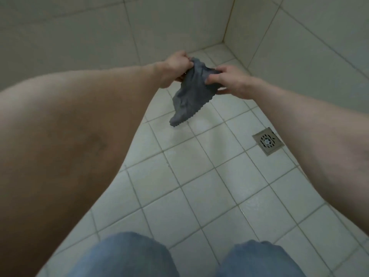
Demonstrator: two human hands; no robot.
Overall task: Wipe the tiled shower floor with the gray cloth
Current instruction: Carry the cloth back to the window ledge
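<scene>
The gray cloth with a scalloped edge hangs crumpled in the air above the tiled shower floor. My left hand grips its upper left part. My right hand pinches its right side between thumb and fingers. The cloth's lower corner dangles toward the floor without touching it. The floor is made of small pale square tiles with gray grout and looks slightly wet near the middle.
A square metal drain sits in the floor at the right. Tiled walls meet in a corner at the far right. My knees in blue jeans are at the bottom edge.
</scene>
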